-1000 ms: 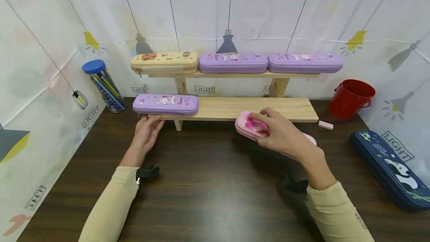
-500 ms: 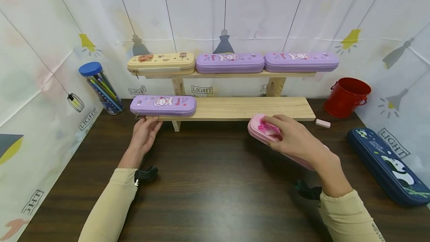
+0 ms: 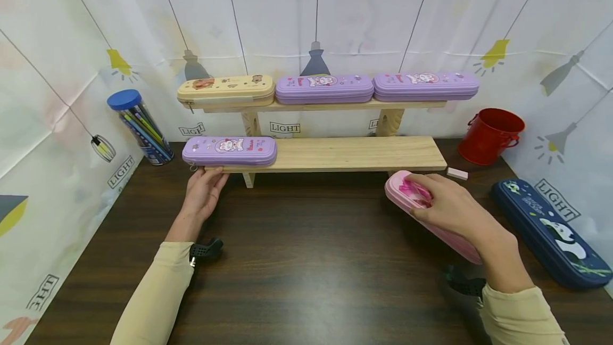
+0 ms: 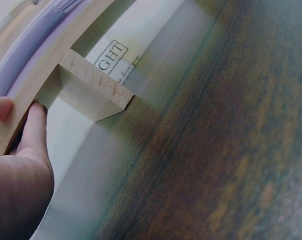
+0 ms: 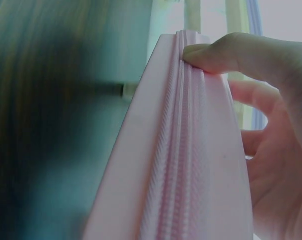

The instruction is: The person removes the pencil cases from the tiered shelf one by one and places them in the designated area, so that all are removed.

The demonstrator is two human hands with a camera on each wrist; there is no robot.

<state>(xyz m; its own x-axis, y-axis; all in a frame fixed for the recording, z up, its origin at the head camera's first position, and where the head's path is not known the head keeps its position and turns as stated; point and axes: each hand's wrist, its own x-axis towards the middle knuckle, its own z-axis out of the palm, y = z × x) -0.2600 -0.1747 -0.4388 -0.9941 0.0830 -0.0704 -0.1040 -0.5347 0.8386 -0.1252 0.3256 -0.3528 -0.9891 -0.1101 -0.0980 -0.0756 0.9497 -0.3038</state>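
Table [image 3: 297, 260]: dark wood, it carries all the things; the person sits at 6 o'clock.
Wooden shelf [image 3: 354, 152]: two levels, at 12 o'clock of the table, against the backdrop. The lower board is bare from its middle to its right end.
Upper level: one yellow case [image 3: 226, 88] and two purple cases [image 3: 324, 86] [image 3: 425, 83] in a row.
Navy case [image 3: 551, 228]: it lies flat on the table at 3 o'clock, well apart from the shelf.
Pink case [image 3: 421, 212]: at 2 o'clock of the table, just in front of the right end of the lower board, tilted, its far end up.
Purple case on lower board [image 3: 229, 150]: at the left end, at 11 o'clock.
Red bucket [image 3: 490, 135]: at 1 o'clock, beside the shelf, with a small eraser [image 3: 457, 173] near it.
Pencil jar [image 3: 139, 126]: blue lid, at 10 o'clock.
Right hand [image 3: 455, 209]: its grip is closed around the pink case; in the right wrist view the thumb [image 5: 226, 52] presses on the zipper edge.
Left hand [image 3: 203, 190]: relaxed, holding nothing, fingers touching under the left end of the lower board.
Advice: probably the pink case belongs on the bare board. It is better to turn it level and parallel to the board first, and the left hand may steady the shelf.
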